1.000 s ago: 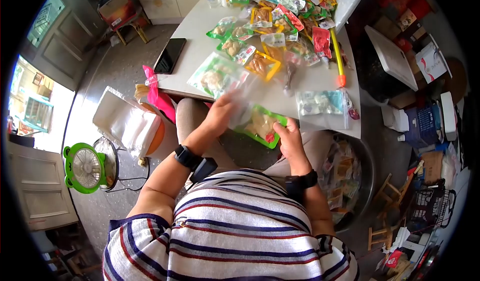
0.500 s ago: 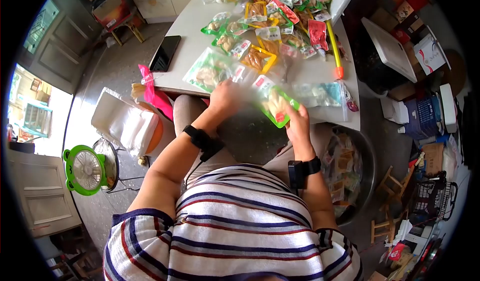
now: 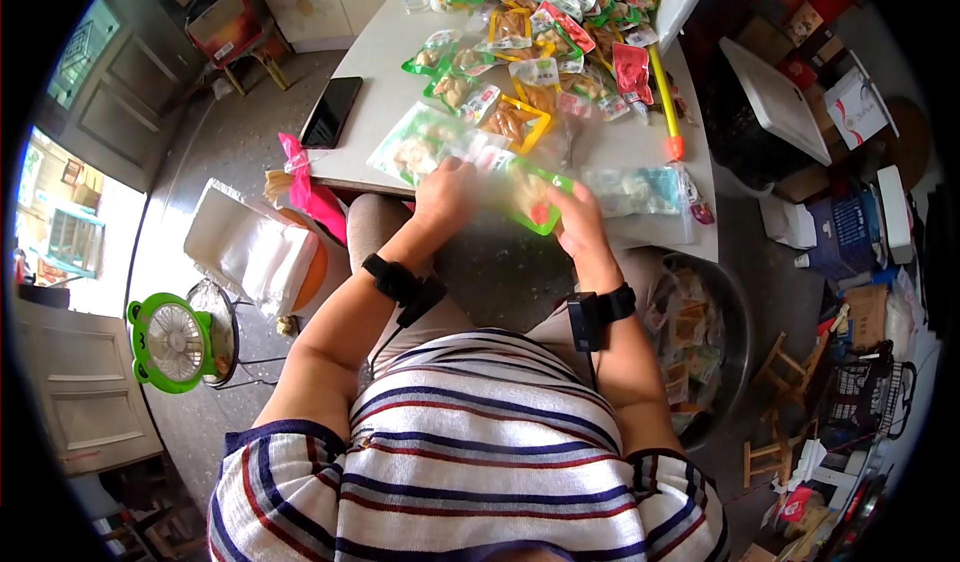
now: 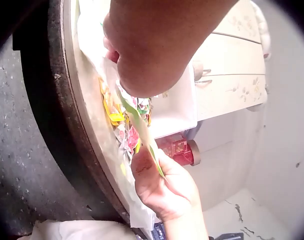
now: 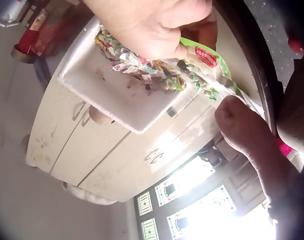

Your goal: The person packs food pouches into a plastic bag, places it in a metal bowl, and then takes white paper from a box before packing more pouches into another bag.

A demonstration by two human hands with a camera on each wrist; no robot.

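Observation:
My right hand [image 3: 583, 220] pinches a green-edged food packet [image 3: 535, 202] with pale contents and a red label, thumb on top. The packet tilts across toward my left hand [image 3: 442, 197], which is curled at the table's front edge. Blurred see-through plastic, a clear bag [image 3: 484, 161], shows at the left fingers and overlaps the packet's far end. In the right wrist view the packet [image 5: 206, 56] runs from the right thumb to near the left fist [image 5: 232, 117]. A clear bag with pale, green-marked contents [image 3: 408, 148] lies on the table just beyond the left hand.
Many sealed food packets [image 3: 575, 22] are heaped at the table's far side; a yellow stick [image 3: 663, 97] lies right of them. A phone [image 3: 332, 112] lies at the left edge. A teal-and-clear bag [image 3: 640, 190] lies front right. A tub of packets [image 3: 690, 337] stands below.
My right hand raised the green-edged packet from above the lap to the table edge, then shifted it slightly left. My left hand moved up to the edge, its plastic now beside the packet.

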